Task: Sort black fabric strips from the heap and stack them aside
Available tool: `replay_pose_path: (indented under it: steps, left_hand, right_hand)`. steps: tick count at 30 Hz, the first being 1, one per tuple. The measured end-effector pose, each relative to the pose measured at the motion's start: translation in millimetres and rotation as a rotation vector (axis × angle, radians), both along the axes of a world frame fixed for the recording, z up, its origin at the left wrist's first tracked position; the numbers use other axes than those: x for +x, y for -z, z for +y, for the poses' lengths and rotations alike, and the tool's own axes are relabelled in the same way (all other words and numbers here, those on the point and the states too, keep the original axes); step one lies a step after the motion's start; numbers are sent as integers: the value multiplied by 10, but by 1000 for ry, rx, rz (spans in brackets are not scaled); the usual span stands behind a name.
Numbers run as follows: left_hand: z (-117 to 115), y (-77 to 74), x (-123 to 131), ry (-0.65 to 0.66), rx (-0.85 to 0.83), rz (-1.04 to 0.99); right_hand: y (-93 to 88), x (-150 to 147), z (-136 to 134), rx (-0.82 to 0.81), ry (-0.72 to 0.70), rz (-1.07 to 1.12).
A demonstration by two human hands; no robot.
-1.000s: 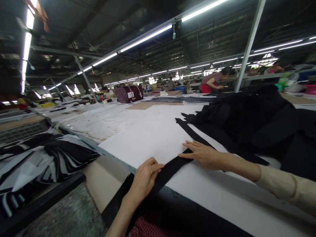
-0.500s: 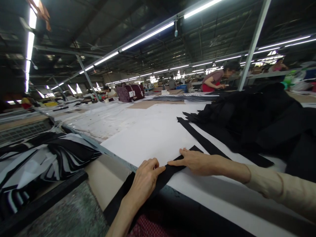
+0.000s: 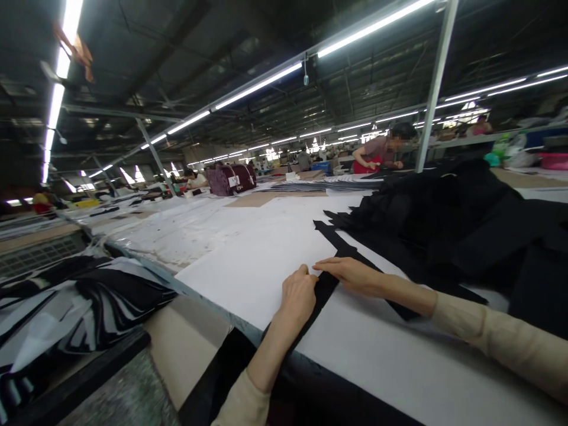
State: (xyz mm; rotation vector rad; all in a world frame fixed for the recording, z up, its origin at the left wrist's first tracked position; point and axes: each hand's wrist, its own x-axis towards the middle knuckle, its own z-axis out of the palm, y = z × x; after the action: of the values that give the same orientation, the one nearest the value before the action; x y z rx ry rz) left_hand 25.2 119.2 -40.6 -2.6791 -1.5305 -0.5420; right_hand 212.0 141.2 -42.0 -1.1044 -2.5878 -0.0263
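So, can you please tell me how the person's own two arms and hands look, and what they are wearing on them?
Both arms wear long, plain cream-beige sleeves: the left sleeve and the right sleeve. Each sleeve stops partway down the forearm. The left hand and right hand are bare, with no gloves, and no ring or watch shows.

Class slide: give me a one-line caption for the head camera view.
Left hand and right hand press a black fabric strip on white paper beside a heaped black cloth pile.

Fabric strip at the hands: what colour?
The fabric strip is black, with no visible pattern; it shows best in the head view.
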Motion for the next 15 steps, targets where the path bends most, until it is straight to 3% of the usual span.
replay_pose_path:
  steps: [4, 9, 15]
  left_hand:
    - [13, -16, -25, -9, -22, -18]
    - [-254, 38, -365, -9, -89, -170]
    - [-478, 188, -479, -27, 43, -144]
  right_hand:
    - [98, -10, 30, -59, -2, 105]
    - [141, 60, 77, -94, -26, 123]
    - [127, 60, 35, -131, -34, 51]
